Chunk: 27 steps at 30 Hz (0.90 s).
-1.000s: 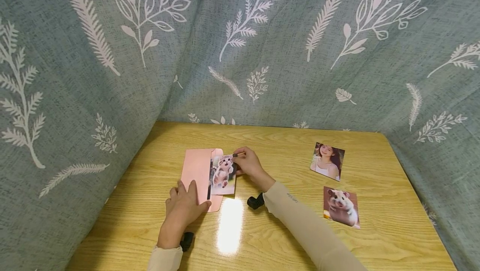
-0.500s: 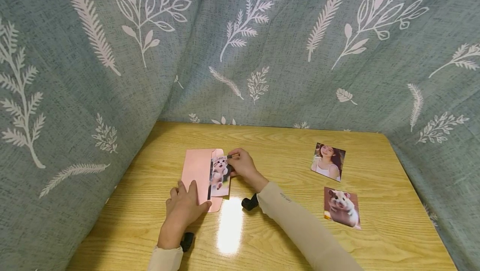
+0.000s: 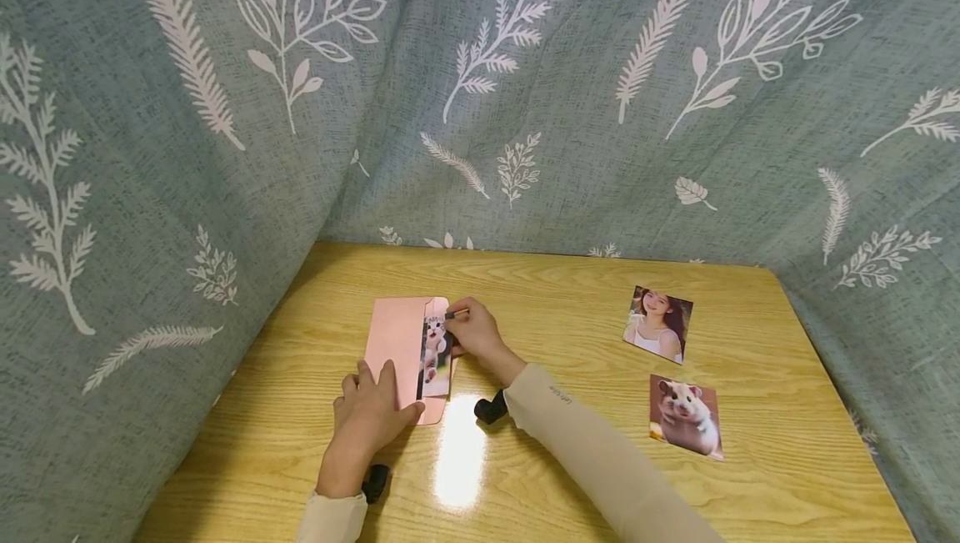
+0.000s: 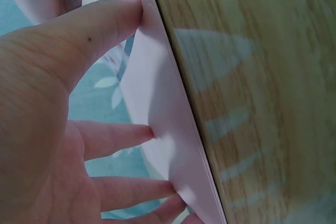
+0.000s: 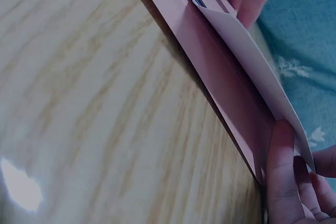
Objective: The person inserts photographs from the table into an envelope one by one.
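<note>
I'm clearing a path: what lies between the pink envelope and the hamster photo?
In the head view: the right hand, beige sleeve, black device and tabletop.

Small dark lettering (image 3: 561,395) on the right sleeve (image 3: 600,447) is too small to read.

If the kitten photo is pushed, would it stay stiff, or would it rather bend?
The kitten photo likely flexes rather than folds: in the right wrist view, its thin edge curves gently. It is probably light, being so thin. It may slip easily over the smooth-looking pink envelope.
</note>
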Each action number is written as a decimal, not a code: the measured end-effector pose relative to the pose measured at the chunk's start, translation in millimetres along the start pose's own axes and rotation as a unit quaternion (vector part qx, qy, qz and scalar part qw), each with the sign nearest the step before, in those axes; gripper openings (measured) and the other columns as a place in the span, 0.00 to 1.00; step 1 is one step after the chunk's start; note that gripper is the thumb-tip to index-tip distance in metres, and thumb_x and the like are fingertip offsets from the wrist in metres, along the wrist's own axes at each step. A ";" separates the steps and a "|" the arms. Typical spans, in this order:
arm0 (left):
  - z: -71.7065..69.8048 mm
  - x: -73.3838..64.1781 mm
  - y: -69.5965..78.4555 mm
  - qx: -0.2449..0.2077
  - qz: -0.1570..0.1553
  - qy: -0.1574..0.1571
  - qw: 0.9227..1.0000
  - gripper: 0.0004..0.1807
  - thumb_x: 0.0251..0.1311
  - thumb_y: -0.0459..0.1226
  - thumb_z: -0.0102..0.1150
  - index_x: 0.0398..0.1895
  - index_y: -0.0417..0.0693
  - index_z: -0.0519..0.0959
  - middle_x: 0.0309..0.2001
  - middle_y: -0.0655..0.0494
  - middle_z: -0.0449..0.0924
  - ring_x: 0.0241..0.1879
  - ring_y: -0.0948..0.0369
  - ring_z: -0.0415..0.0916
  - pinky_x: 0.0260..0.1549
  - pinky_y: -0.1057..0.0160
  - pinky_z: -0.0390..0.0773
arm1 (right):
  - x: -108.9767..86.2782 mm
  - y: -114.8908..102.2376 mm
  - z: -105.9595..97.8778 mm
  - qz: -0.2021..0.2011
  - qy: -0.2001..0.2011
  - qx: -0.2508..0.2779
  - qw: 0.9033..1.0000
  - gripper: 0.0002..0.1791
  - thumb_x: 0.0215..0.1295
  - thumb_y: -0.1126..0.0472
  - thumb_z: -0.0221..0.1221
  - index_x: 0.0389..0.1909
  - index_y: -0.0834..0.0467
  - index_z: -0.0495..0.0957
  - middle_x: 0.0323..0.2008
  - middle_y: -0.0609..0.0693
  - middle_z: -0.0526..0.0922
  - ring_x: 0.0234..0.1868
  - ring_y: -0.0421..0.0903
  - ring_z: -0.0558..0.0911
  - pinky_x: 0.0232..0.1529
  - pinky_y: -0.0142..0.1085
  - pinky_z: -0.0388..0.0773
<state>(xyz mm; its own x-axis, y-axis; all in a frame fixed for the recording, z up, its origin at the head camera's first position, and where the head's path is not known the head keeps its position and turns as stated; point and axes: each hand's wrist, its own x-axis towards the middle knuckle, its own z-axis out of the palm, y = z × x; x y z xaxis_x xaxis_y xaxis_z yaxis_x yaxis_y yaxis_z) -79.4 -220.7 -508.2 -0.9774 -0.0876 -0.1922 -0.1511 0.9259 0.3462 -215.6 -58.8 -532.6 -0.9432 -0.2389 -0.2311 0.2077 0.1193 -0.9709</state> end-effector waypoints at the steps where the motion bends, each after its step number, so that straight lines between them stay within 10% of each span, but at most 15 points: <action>1: 0.0 0.0 0.2 0.001 0.000 0.000 1.000 0.48 0.56 0.55 0.69 0.72 0.35 0.63 0.69 0.15 0.46 0.64 0.22 0.51 0.53 0.23 0.60 | -0.4 0.1 0.9 -0.001 0.000 0.002 1.000 0.11 0.66 0.70 0.61 0.49 0.64 0.75 0.37 0.57 0.80 0.24 0.47 0.81 0.18 0.38 0.81; 17: -0.5 0.0 1.7 0.002 -0.007 -0.003 1.000 0.48 0.56 0.55 0.69 0.72 0.34 0.62 0.70 0.16 0.46 0.65 0.23 0.51 0.54 0.24 0.59 | -10.2 1.4 -8.6 -0.061 -0.009 -0.118 0.991 0.15 0.68 0.66 0.62 0.53 0.65 0.78 0.43 0.57 0.81 0.31 0.46 0.83 0.26 0.36 0.83; 27: -0.3 -0.6 1.4 0.000 -0.009 -0.005 1.000 0.49 0.55 0.55 0.69 0.72 0.34 0.62 0.69 0.15 0.46 0.64 0.23 0.51 0.53 0.25 0.61 | -33.2 7.2 -20.8 -0.018 -0.060 -0.020 0.998 0.16 0.71 0.71 0.56 0.57 0.71 0.73 0.43 0.60 0.82 0.34 0.52 0.86 0.35 0.39 0.84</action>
<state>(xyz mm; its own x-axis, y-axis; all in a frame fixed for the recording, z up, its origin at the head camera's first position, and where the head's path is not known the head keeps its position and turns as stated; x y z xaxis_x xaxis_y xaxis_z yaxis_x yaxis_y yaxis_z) -79.1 -219.4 -507.3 -0.9732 -0.1003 -0.2067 -0.1681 0.9241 0.3431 -188.3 -30.0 -530.6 -0.9116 -0.3569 -0.2040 0.1611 0.1463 -0.9760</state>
